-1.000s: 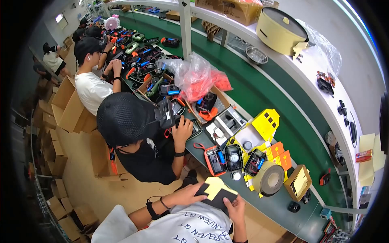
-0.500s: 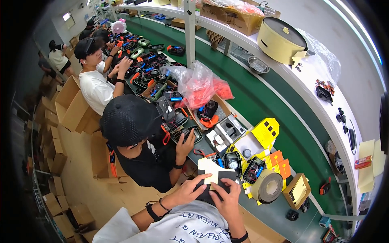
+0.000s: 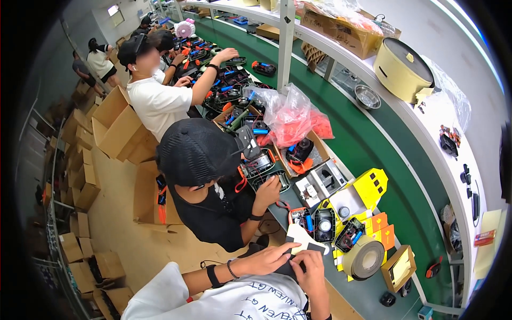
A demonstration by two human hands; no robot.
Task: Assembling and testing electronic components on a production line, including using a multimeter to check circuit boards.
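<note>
Keeping the dark sheet flat should help the pale yellow cut-out on it lie smooth, both held beside the counter's near edge; the left hand's fingers clamp one side, one fingertip touching the cut-out; the right hand's curled fingers clamp the other.

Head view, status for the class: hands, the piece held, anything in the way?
Left hand, right hand: both holding black sheet. Cream piece: atop it, left hand touching. Nothing but hands covers them; tape roll nearby on bench.
</note>
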